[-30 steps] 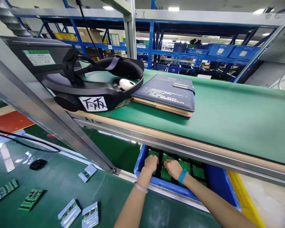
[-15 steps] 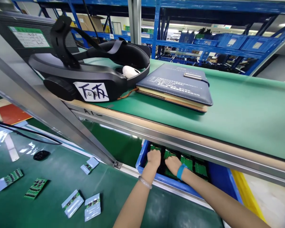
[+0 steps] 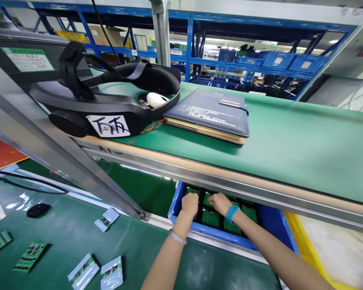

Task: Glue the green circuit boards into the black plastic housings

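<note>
- Here, both hands are seen reaching into a blue bin (image 3: 181, 219) tucked beneath the green-topped shelf (image 3: 290, 141), which serves as the landmark for all that follows.
- The left hand (image 3: 190, 203) is laid knuckles-up on the green circuit boards (image 3: 210, 217) stacked in the bin below the shelf's front edge; whether its fingers are closed on a board cannot be told.
- The right hand (image 3: 220, 202), marked by a blue wristband (image 3: 231, 213), is placed just beside the left on the same boards, fingers curled down; its grip cannot be told either.
- On top of the shelf, at its left end, a black headset (image 3: 109, 100) bearing a handwritten label is rested, with a dark blue notebook (image 3: 208, 114) just beside it.
- Below and left of the shelf, on a green mat (image 3: 63, 233), loose circuit boards (image 3: 30, 255) and small bagged boards (image 3: 111, 273) are scattered.
- Right of the blue bin, under the shelf, a yellow bin (image 3: 305, 249) is partly shown.
</note>
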`<state>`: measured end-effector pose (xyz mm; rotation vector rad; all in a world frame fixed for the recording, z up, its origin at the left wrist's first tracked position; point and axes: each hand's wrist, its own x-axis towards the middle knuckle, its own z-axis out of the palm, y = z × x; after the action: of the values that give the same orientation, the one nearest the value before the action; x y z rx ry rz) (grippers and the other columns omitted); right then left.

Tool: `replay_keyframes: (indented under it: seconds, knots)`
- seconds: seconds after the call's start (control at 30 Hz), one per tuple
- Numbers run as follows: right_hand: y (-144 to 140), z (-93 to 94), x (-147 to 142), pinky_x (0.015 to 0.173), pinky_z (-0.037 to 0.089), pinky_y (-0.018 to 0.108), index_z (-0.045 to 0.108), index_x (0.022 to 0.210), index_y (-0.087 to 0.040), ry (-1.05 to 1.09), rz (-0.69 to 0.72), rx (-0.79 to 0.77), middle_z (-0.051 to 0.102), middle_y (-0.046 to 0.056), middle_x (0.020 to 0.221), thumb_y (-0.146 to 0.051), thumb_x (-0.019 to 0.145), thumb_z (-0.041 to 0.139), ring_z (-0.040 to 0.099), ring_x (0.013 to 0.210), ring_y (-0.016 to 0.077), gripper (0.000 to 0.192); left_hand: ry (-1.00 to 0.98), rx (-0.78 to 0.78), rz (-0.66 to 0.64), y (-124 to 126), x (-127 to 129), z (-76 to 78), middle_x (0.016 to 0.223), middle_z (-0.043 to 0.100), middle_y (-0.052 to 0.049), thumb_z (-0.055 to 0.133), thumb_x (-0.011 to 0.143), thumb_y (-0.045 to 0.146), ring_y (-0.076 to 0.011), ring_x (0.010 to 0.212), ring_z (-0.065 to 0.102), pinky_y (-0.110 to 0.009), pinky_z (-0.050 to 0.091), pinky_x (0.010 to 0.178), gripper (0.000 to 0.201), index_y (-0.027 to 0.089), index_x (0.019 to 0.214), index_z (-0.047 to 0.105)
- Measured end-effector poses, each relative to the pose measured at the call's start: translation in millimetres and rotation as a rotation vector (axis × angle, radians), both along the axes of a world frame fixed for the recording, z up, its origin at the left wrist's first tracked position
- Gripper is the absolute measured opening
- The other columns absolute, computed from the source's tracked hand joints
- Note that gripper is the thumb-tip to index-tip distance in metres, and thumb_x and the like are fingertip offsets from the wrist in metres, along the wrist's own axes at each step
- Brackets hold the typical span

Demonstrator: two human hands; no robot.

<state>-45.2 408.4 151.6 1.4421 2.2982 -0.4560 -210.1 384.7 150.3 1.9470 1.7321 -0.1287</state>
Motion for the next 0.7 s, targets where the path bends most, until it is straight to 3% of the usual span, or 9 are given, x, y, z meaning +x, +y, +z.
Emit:
replay_keyframes:
  seconds: [0.17, 0.3, 0.5, 0.6, 0.7]
  knots:
    - [-8.0, 20.1, 75.6, 0.083, 0.054, 0.039, 0.059, 0.115, -0.017, 0.018, -0.132, 0.011, 0.061, 0.007, 0.114, -0.036, 0.095, 0.056, 0.062, 0.095, 0.0187, 0.028, -0.149, 0.128, -0.351, -5.2, 2.6, -2.6, 0.12, 0.059, -0.009, 0.061, 0.092, 0.037, -0.0246, 0.109, 0.058, -0.046, 0.05, 0.091, 0.033, 0.017, 0.118, 0.058]
    - [-33.6, 19.3, 115.3, 0.08, 0.054, 0.037, 0.062, 0.106, -0.014, 0.003, -0.197, 0.005, 0.064, 0.005, 0.103, -0.033, 0.094, 0.059, 0.063, 0.089, 0.0171, 0.023, -0.197, 0.195, -0.602, -3.3, 17.3, -5.0, 0.125, 0.056, -0.01, 0.064, 0.089, 0.039, -0.0272, 0.114, 0.055, -0.048, 0.047, 0.094, 0.042, 0.017, 0.123, 0.055]
    - [-45.6, 6.3, 120.3, 0.087, 0.052, 0.041, 0.063, 0.106, -0.015, 0.114, -0.166, 0.033, 0.064, 0.006, 0.107, -0.031, 0.094, 0.058, 0.062, 0.098, 0.0187, 0.02, -0.148, 0.23, -0.835, -0.4, 30.5, -10.3, 0.121, 0.059, -0.009, 0.063, 0.091, 0.036, -0.0256, 0.112, 0.056, -0.049, 0.046, 0.096, 0.031, 0.016, 0.115, 0.06]
    - [-45.7, 1.6, 118.9, 0.089, 0.051, 0.042, 0.062, 0.107, -0.015, 0.143, -0.198, 0.072, 0.063, 0.006, 0.111, -0.032, 0.094, 0.058, 0.062, 0.1, 0.0198, 0.022, -0.105, 0.252, -0.867, -2.0, 34.2, -8.5, 0.116, 0.062, -0.008, 0.063, 0.091, 0.033, -0.0242, 0.109, 0.058, -0.047, 0.047, 0.095, 0.024, 0.016, 0.107, 0.063]
    - [-47.2, -2.3, 120.8, 0.088, 0.052, 0.042, 0.061, 0.111, -0.015, 0.177, -0.256, 0.114, 0.063, 0.007, 0.112, -0.033, 0.094, 0.058, 0.062, 0.1, 0.0201, 0.025, -0.082, 0.314, -0.847, -3.4, 40.0, -4.9, 0.121, 0.059, -0.009, 0.059, 0.094, 0.028, -0.0242, 0.111, 0.058, -0.047, 0.049, 0.094, 0.026, 0.016, 0.117, 0.059]
